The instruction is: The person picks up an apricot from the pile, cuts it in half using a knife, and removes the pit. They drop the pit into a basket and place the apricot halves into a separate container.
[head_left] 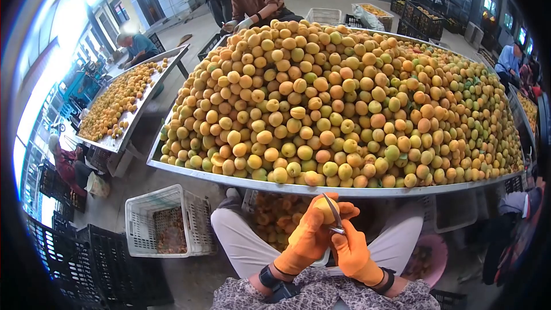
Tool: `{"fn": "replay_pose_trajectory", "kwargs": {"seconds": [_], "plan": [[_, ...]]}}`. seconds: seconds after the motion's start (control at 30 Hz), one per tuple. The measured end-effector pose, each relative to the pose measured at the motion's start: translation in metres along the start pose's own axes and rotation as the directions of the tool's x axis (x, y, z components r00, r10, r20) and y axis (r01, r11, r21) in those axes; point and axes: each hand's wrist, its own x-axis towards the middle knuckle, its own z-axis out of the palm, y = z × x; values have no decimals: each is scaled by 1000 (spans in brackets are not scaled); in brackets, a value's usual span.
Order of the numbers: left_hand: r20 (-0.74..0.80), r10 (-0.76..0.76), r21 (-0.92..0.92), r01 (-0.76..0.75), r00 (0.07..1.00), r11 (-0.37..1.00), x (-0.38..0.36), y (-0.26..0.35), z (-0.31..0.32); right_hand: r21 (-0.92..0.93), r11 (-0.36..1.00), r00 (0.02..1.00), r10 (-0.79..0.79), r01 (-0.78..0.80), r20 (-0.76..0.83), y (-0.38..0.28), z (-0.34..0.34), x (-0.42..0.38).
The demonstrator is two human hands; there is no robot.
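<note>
My left hand (304, 240), in an orange glove, is closed around a yellow apricot (325, 210) just in front of the table's near edge. My right hand (354, 257), gloved the same way, grips a small knife (337, 229) with a curved blade. The blade lies across the apricot's right side, and most of the handle is hidden in the fingers. Beyond both hands, a big heap of apricots (321, 109), yellow to orange with some green, fills the metal-rimmed table (275, 185).
A white crate (154, 252) stands left of my legs, with black crates (115, 264) beside it. Below the table edge is a container of cut fruit (275, 212). A pink basin (427, 261) sits right. Across the heap, a person (261, 0) works; another apricot table (123, 100) stands left.
</note>
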Motion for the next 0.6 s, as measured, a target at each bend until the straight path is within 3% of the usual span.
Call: {"fn": "replay_pose_trajectory", "kwargs": {"seconds": [0.13, 0.2, 0.3, 0.47, 0.53, 0.57, 0.6], "plan": [[50, 38, 157, -46, 998, 987, -6, 1, 1, -41, 992, 992, -125, 123, -34, -4, 10, -3], [37, 52, 210, -59, 998, 976, -7, 4, 6, -189, 935, 932, -330, 301, -151, -11, 16, -2], [51, 57, 301, -70, 997, 951, -7, 9, 9, -36, 977, 975, -212, 209, -72, -5, 11, -3], [81, 19, 408, -50, 997, 912, -10, 26, 9, -117, 968, 973, -228, 224, -21, -2, 8, -3], [294, 23, 790, -257, 955, 557, -4, 43, 2, -116, 964, 970, -243, 240, -13, -3, 6, -3], [335, -5, 859, -303, 942, 412, 1, 53, -1, -144, 970, 981, -192, 195, 33, -1, 1, -3], [333, -4, 859, -302, 943, 413, 0, 60, -1, -173, 973, 987, -139, 151, 77, 1, -1, -3]]}}
